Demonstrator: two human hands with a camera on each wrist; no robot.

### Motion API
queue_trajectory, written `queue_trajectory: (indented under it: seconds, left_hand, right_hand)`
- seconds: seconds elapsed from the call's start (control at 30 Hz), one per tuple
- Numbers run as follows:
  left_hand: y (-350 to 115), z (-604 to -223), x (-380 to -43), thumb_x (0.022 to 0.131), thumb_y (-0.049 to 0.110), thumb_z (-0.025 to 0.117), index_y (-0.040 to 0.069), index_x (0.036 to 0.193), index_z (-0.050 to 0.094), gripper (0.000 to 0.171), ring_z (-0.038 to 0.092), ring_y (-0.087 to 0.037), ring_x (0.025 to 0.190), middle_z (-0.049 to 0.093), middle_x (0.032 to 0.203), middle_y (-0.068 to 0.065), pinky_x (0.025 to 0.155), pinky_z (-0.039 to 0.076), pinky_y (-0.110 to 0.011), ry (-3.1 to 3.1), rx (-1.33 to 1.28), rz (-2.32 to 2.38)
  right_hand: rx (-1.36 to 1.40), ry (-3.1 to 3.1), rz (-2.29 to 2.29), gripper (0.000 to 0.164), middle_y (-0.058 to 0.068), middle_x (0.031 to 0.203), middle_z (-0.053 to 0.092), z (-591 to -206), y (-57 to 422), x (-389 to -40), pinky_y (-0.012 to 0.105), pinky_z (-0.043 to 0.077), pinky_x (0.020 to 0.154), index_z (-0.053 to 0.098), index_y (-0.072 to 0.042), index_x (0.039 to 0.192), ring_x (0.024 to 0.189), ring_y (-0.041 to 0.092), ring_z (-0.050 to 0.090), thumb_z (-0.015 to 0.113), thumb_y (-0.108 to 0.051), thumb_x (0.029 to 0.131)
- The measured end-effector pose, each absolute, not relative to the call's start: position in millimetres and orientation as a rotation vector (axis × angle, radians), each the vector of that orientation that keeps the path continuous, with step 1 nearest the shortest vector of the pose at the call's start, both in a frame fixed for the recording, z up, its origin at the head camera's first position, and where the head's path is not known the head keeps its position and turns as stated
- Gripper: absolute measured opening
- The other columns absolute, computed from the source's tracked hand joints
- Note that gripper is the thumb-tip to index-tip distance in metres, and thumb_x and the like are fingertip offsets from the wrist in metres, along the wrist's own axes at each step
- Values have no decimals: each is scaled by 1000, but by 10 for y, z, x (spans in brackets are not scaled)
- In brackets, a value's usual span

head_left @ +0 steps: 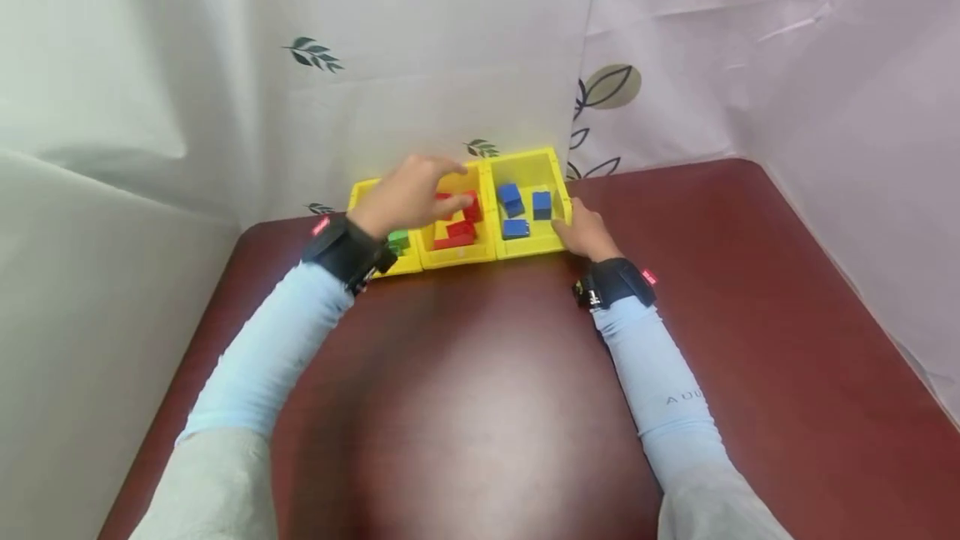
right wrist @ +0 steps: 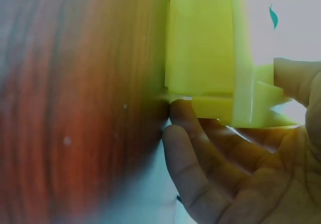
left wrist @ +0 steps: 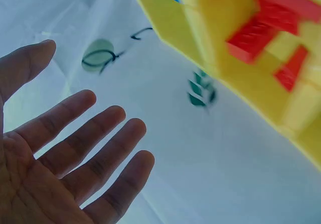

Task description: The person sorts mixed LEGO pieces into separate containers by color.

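Note:
Three yellow bins stand side by side against the back curtain. In the head view, my left hand (head_left: 408,197) hovers over the left and middle bins. Its fingers are spread and relaxed with nothing held, as the left wrist view also shows of the hand (left wrist: 75,158). Red bricks (head_left: 459,232) lie in the middle bin (head_left: 457,254). Blue bricks (head_left: 516,228) sit in the right bin (head_left: 528,247). My right hand (head_left: 588,233) grips that bin's right side, thumb over the rim and fingers along the outer wall (right wrist: 200,48).
Green bricks (head_left: 399,240) show in the left bin (head_left: 397,265), partly hidden by my left hand. The dark red table (head_left: 480,390) stretches toward me. A white curtain (head_left: 420,48) with leaf prints rises behind the bins and along both sides.

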State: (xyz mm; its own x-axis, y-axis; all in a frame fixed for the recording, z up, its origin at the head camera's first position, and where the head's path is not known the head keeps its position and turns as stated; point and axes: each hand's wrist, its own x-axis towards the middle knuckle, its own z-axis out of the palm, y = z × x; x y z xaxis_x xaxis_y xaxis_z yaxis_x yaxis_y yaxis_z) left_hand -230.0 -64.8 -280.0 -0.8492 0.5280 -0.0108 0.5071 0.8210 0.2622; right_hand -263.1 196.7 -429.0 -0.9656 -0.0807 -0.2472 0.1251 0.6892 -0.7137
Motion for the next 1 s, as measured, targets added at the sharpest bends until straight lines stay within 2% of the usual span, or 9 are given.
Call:
queue_trajectory:
  seconds: [0.23, 0.4, 0.53, 0.7, 0.8, 0.93, 1.0]
  left_hand:
    - [-895, -3225, -2061, 89, 39, 70, 7, 128, 63, 51, 61, -28, 113, 67, 124, -11, 99, 51, -45, 2978, 723, 477]
    - [-940, -3497, -1922, 88, 39, 71, 7, 130, 62, 53, 59, -29, 119, 64, 128, -13, 100, 50, -47, 3021, 639, 503]
    - [-931, -3640, -1847, 88, 39, 71, 7, 130, 62, 54, 59, -31, 121, 63, 130, -14, 101, 50, -46, 3079, 601, 469]
    - [-843, -3673, -1872, 88, 38, 72, 6, 130, 61, 54, 57, -35, 123, 60, 134, -18, 101, 49, -49, 3179, 645, 437]
    - [-839, -3640, -1884, 88, 40, 71, 5, 135, 57, 61, 51, -37, 130, 54, 140, -20, 107, 43, -52, 3234, 600, 417]
    - [-873, -3562, -1907, 89, 51, 64, 7, 146, 45, 74, 33, -36, 144, 40, 153, -19, 117, 28, -55, 3239, 484, 383]
    - [-895, -3541, -1913, 90, 56, 59, 9, 150, 40, 78, 26, -36, 148, 33, 157, -18, 120, 20, -55, 3232, 440, 365]
  right_hand:
    - [89, 2680, -1093, 57, 25, 122, 51, -4401, 2429, -2690, 48, 44, 93, 25, 2, 147, 104, 36, 51, 42, -29, 102]
    - [76, 2739, -1096, 66, 30, 137, 45, -4374, 2691, -2734, 55, 40, 104, 15, 1, 153, 114, 41, 47, 43, -29, 102]
    - [98, 2760, -1057, 73, 33, 151, 29, -4348, 2865, -2737, 61, 29, 114, 5, 2, 155, 133, 47, 36, 43, -30, 102]
    - [108, 2832, -1043, 73, 32, 156, 21, -4185, 3038, -2609, 63, 22, 115, 7, 3, 155, 143, 48, 23, 46, -29, 102]
    - [58, 2911, -1035, 71, 30, 158, 16, -4057, 3021, -2490, 62, 17, 117, 11, 3, 155, 147, 46, 15, 47, -28, 102]
    - [-17, 3010, -1030, 70, 26, 161, 9, -3946, 2925, -2329, 62, 10, 119, 16, 2, 154, 151, 42, 2, 46, -34, 102]
    - [-62, 3052, -1022, 70, 26, 161, 9, -3939, 2855, -2271, 65, 9, 117, 19, 2, 154, 151, 43, 0, 45, -38, 102]
